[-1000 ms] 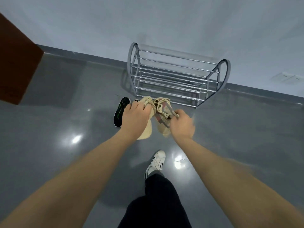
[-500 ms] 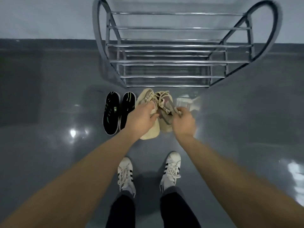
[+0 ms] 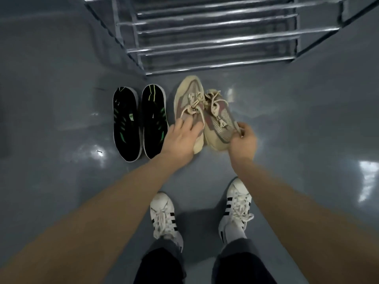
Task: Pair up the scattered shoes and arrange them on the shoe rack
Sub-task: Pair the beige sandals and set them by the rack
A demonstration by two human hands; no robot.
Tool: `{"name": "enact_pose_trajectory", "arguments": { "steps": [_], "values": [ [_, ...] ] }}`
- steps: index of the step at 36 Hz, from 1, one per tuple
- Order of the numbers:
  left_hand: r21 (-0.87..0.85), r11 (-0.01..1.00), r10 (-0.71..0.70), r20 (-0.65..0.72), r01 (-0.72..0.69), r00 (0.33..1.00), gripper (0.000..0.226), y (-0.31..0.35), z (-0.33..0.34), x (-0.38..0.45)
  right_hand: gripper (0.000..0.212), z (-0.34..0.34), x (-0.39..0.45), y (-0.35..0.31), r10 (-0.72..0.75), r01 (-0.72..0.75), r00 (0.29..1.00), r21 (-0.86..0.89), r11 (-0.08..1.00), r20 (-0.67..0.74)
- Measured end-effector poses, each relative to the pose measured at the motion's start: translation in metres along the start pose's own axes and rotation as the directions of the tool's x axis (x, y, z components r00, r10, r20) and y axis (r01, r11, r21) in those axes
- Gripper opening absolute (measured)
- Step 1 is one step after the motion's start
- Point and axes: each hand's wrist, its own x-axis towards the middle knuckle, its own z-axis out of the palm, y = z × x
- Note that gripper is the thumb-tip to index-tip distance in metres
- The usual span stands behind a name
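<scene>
Both hands reach down to the beige shoes on the floor before the shoe rack: left hand grips the left beige shoe at its collar; right hand pinches the right beige shoe at its heel; black shoes sit paired just beside.

Grey glossy floor, bright light reflections at lower left and far right. Person's own feet near bottom edge: two white sneakers with black side stripes, white laces, toes pointing up-frame. Dark trouser legs above them.
</scene>
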Motion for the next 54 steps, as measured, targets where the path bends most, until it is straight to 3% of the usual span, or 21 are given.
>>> {"name": "enact_pose_trajectory", "arguments": {
  "steps": [9, 13, 16, 20, 24, 28, 32, 36, 40, 48, 54],
  "values": [
    [0.068, 0.998, 0.013, -0.187, 0.000, 0.982, 0.063, -0.012, 0.064, 0.037, 0.022, 0.043, 0.046, 0.025, -0.052, 0.052, 0.995, -0.004, 0.999, -0.084],
    [0.147, 0.989, 0.058, -0.282, -0.017, 0.958, 0.063, -0.018, 0.098, 0.042, 0.026, 0.057, 0.052, 0.051, -0.103, 0.099, 0.994, -0.095, 0.991, -0.042],
    [0.156, 0.988, 0.062, -0.281, -0.018, 0.958, 0.062, -0.020, 0.118, 0.041, 0.041, 0.063, 0.058, 0.069, -0.110, 0.117, 0.993, -0.189, 0.975, 0.048],
    [0.141, 0.990, 0.046, -0.295, -0.004, 0.954, 0.059, -0.024, 0.133, 0.034, 0.060, 0.069, 0.062, 0.084, -0.200, 0.257, 0.964, -0.439, 0.861, 0.174],
    [0.140, 0.990, 0.025, -0.288, 0.016, 0.957, 0.053, -0.024, 0.130, 0.025, 0.070, 0.071, 0.063, 0.089, -0.301, 0.343, 0.937, -0.618, 0.708, 0.176],
    [0.169, 0.985, 0.012, -0.267, 0.035, 0.964, 0.051, -0.023, 0.127, 0.027, 0.074, 0.071, 0.068, 0.084, -0.282, 0.388, 0.922, -0.614, 0.687, 0.267],
    [0.200, 0.979, 0.025, -0.243, 0.025, 0.970, 0.049, -0.020, 0.128, 0.042, 0.066, 0.074, 0.079, 0.076, -0.200, 0.336, 0.937, -0.573, 0.748, 0.288],
    [0.164, 0.985, -0.008, -0.252, 0.051, 0.968, 0.044, -0.018, 0.136, 0.049, 0.067, 0.073, 0.085, 0.065, -0.269, 0.386, 0.919, -0.521, 0.761, 0.288],
    [0.101, 0.991, -0.069, -0.179, 0.088, 0.981, 0.054, -0.016, 0.141, 0.042, 0.074, 0.075, 0.087, 0.058, -0.353, 0.451, 0.891, -0.485, 0.749, 0.284],
    [-0.037, 0.991, -0.129, 0.028, 0.130, 0.991, 0.062, -0.017, 0.139, 0.045, 0.077, 0.086, 0.086, 0.060, -0.341, 0.449, 0.892, -0.511, 0.733, 0.296],
    [-0.095, 0.988, -0.120, 0.039, 0.123, 0.992, 0.068, -0.017, 0.133, 0.043, 0.079, 0.082, 0.086, 0.066, -0.350, 0.456, 0.888, -0.482, 0.748, 0.298]
  ]
}}
